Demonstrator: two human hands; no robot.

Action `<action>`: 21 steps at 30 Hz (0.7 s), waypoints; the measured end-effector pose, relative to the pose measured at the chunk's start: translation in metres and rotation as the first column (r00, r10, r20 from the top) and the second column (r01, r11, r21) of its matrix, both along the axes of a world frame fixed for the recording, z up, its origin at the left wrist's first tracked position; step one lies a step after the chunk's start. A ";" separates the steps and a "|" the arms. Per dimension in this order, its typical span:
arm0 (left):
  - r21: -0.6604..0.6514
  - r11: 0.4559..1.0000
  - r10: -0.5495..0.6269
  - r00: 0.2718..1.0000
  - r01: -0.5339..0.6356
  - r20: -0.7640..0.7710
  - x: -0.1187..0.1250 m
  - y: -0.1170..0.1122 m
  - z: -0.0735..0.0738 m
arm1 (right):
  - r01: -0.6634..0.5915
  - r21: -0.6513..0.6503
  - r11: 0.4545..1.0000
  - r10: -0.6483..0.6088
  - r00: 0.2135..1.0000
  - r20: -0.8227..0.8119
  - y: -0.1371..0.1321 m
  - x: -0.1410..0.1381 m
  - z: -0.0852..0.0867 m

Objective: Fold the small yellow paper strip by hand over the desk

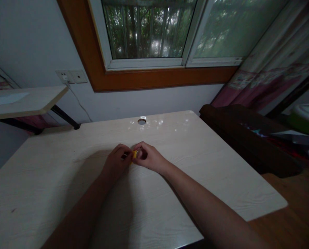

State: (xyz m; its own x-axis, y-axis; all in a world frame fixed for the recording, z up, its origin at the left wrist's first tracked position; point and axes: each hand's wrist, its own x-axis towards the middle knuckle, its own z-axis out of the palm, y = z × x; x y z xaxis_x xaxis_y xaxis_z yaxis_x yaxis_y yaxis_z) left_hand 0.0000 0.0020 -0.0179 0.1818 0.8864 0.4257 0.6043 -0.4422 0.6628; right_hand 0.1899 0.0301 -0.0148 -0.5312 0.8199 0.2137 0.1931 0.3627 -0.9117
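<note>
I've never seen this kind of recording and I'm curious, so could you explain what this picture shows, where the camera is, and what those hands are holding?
There's no machine here, just a person's two bare hands. The single picture comes from a camera worn on the head, looking forward and down. The left hand and right hand meet over a pale table, their fingertips pinching a small yellow thing; too little shows to say what it is. Beyond the hands, the tabletop has a round hole. A raised shelf on dark legs stands at its far left, and a window is behind.
</note>
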 end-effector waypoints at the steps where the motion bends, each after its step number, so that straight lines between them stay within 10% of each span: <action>1: -0.009 1.000 0.002 1.000 -0.002 0.006 0.000 0.000 0.000 | -0.003 0.014 1.000 0.003 1.000 0.010 -0.001 0.000 0.001; 21: -0.035 0.999 0.038 0.996 -0.035 0.081 -0.001 0.003 0.004 | 0.016 0.076 0.997 -0.013 0.999 -0.041 0.001 0.003 0.001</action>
State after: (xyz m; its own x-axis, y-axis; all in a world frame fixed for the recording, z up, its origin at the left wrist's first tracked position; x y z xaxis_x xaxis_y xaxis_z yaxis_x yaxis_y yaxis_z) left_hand -0.0011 0.0053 -0.0139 0.1146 0.9059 0.4078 0.5630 -0.3974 0.7247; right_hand 0.1925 0.0311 -0.0143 -0.5086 0.8081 0.2973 0.1622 0.4291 -0.8886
